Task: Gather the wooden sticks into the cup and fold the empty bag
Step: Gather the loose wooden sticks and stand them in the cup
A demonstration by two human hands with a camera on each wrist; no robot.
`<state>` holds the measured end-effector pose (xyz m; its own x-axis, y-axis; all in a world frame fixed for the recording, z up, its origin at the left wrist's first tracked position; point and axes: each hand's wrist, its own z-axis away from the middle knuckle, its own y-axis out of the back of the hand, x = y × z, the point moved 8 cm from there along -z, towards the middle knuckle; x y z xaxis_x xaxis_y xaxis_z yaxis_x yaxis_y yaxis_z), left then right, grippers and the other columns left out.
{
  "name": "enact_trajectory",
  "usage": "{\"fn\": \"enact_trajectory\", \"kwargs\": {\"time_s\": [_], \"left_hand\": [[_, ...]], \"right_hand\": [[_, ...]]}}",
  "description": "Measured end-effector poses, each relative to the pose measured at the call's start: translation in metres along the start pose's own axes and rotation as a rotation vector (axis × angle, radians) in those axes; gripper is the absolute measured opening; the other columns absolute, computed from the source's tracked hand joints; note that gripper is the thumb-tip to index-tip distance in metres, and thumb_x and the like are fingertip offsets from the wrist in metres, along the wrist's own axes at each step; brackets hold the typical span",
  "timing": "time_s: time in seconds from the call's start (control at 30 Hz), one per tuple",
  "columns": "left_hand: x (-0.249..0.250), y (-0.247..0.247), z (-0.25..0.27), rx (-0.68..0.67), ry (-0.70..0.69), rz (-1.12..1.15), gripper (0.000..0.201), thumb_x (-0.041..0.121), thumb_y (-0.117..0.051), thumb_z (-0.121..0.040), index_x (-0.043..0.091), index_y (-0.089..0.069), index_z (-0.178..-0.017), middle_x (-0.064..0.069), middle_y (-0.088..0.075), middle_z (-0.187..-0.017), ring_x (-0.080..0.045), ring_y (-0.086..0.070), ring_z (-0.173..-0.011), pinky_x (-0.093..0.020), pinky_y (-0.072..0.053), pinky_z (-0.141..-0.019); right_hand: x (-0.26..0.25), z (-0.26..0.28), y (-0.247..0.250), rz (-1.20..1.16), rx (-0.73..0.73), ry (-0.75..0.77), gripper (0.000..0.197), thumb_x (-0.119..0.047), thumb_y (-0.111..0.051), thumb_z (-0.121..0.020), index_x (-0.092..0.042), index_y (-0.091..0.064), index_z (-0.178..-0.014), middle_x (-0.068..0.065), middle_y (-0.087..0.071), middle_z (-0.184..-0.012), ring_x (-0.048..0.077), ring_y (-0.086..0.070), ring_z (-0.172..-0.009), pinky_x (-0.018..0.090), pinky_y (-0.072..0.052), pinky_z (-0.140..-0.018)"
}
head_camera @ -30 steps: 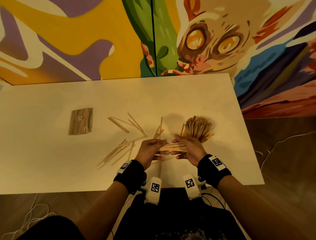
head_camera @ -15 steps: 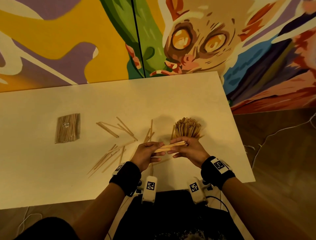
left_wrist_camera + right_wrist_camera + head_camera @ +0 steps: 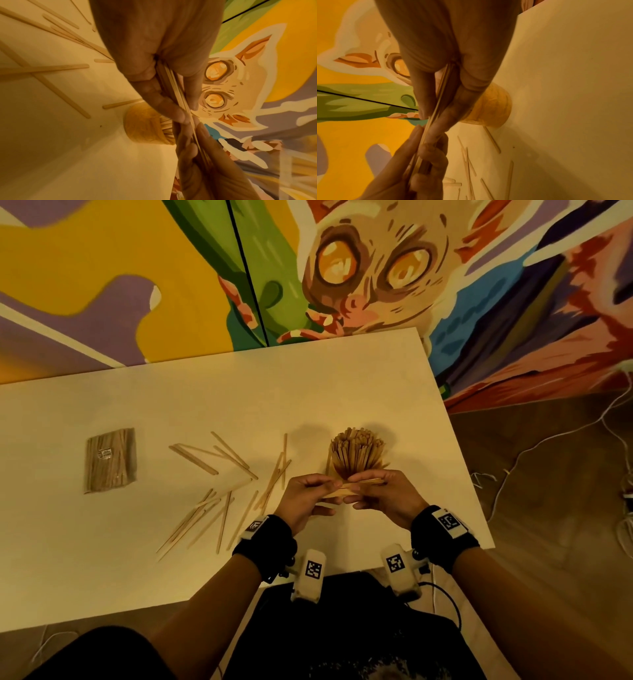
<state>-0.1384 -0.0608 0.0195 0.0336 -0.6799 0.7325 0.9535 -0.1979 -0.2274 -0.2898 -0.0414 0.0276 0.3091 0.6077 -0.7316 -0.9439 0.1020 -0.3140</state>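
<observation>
Both hands hold one small bundle of wooden sticks (image 3: 346,487) level, just above the table in front of the cup. My left hand (image 3: 308,498) pinches its left end, my right hand (image 3: 383,494) pinches its right end. In the wrist views the bundle (image 3: 178,93) (image 3: 440,94) runs between thumb and fingers of each hand. The cup (image 3: 356,453) (image 3: 145,125) (image 3: 489,105) stands upright right behind the hands, packed with sticks. Several loose sticks (image 3: 219,491) lie scattered left of the hands. A clear bag (image 3: 110,460) that looks filled with sticks lies flat at the far left.
The white table (image 3: 376,378) ends just right of the cup and near my wrists. A painted mural wall (image 3: 308,268) rises behind it. White cables (image 3: 548,446) trail over the wooden floor on the right.
Both hands have lifted the bundle a little off the table and toward the cup. The head camera has swung right and nearer.
</observation>
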Motion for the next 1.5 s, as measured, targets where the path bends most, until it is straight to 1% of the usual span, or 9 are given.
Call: {"fn": "enact_trajectory", "kwargs": {"time_s": [0.37,0.53,0.73,0.9,1.03,1.17,1.23,1.37,1.5], "left_hand": [[0.001,0.006,-0.010,0.059,0.034,0.043,0.030,0.032,-0.064,-0.092,0.007,-0.069,-0.107,-0.006,-0.074,-0.091,-0.022,-0.072,-0.082,-0.028,-0.054,-0.054],[-0.007,0.014,-0.012,0.081,0.073,0.032,0.030,0.035,-0.061,-0.093,0.009,-0.069,-0.107,-0.008,-0.073,-0.107,-0.024,-0.072,-0.088,-0.034,-0.055,-0.063],[-0.014,0.021,-0.009,0.070,0.106,0.029,0.038,0.039,-0.058,-0.094,0.004,-0.067,-0.107,-0.008,-0.072,-0.098,-0.023,-0.071,-0.081,-0.030,-0.055,-0.058],[-0.018,0.026,-0.005,0.070,0.098,0.011,0.037,0.039,-0.055,-0.096,0.005,-0.066,-0.104,-0.005,-0.071,-0.091,-0.018,-0.070,-0.073,-0.025,-0.052,-0.053],[-0.024,0.036,-0.001,0.092,0.117,0.009,0.037,0.041,-0.051,-0.097,0.008,-0.068,-0.097,-0.007,-0.073,-0.094,-0.019,-0.069,-0.072,-0.028,-0.053,-0.056],[-0.029,0.050,0.008,0.133,0.137,0.027,0.039,0.042,-0.048,-0.099,0.009,-0.069,-0.096,-0.005,-0.073,-0.090,-0.019,-0.068,-0.071,-0.028,-0.052,-0.057],[-0.032,0.058,0.013,0.146,0.134,0.042,0.039,0.041,-0.048,-0.099,0.009,-0.068,-0.095,-0.005,-0.072,-0.089,-0.019,-0.067,-0.070,-0.028,-0.052,-0.057],[-0.038,0.077,0.024,0.183,0.115,0.061,0.038,0.040,-0.047,-0.099,0.009,-0.068,-0.093,-0.006,-0.071,-0.087,-0.019,-0.065,-0.068,-0.026,-0.050,-0.055],[-0.046,0.092,0.032,0.215,0.136,0.045,0.036,0.037,-0.046,-0.100,0.009,-0.068,-0.093,-0.006,-0.071,-0.087,-0.018,-0.064,-0.065,-0.025,-0.048,-0.053]], "right_hand": [[-0.035,-0.006,0.032,0.129,0.030,0.059,0.014,0.008,-0.067,-0.080,0.007,-0.068,-0.095,0.025,-0.072,-0.080,0.030,-0.072,-0.068,0.028,-0.060,-0.063],[-0.066,-0.003,0.058,0.301,0.101,0.108,0.019,0.008,-0.070,-0.078,0.009,-0.069,-0.097,0.023,-0.073,-0.080,0.034,-0.072,-0.068,0.030,-0.061,-0.064],[-0.092,-0.009,0.071,0.630,0.164,0.125,0.012,0.008,-0.071,-0.079,-0.002,-0.072,-0.085,0.021,-0.071,-0.072,0.027,-0.073,-0.063,0.028,-0.060,-0.062],[-0.095,-0.022,0.054,0.993,0.156,0.159,0.008,0.002,-0.074,-0.078,-0.003,-0.074,-0.084,0.014,-0.071,-0.069,0.021,-0.071,-0.060,0.022,-0.057,-0.056],[-0.085,-0.035,0.027,1.224,0.058,0.194,0.005,-0.001,-0.072,-0.081,-0.004,-0.074,-0.085,0.014,-0.070,-0.075,0.019,-0.070,-0.062,0.026,-0.057,-0.058],[-0.065,-0.047,0.002,1.490,-0.060,0.197,0.014,-0.006,-0.068,-0.081,-0.015,-0.075,-0.090,0.011,-0.068,-0.091,0.023,-0.065,-0.084,0.032,-0.055,-0.076],[-0.059,-0.050,-0.005,1.565,-0.078,0.182,0.017,-0.007,-0.067,-0.081,-0.015,-0.076,-0.093,0.010,-0.070,-0.098,0.026,-0.065,-0.093,0.035,-0.054,-0.082],[-0.048,-0.052,-0.016,1.648,-0.089,0.134,0.012,-0.007,-0.063,-0.085,-0.007,-0.073,-0.091,0.010,-0.069,-0.094,0.026,-0.063,-0.091,0.031,-0.048,-0.075],[-0.036,-0.055,-0.018,1.687,-0.097,0.119,0.011,-0.006,-0.056,-0.086,-0.006,-0.066,-0.081,0.011,-0.067,-0.084,0.029,-0.063,-0.083,0.036,-0.049,-0.070]]}}
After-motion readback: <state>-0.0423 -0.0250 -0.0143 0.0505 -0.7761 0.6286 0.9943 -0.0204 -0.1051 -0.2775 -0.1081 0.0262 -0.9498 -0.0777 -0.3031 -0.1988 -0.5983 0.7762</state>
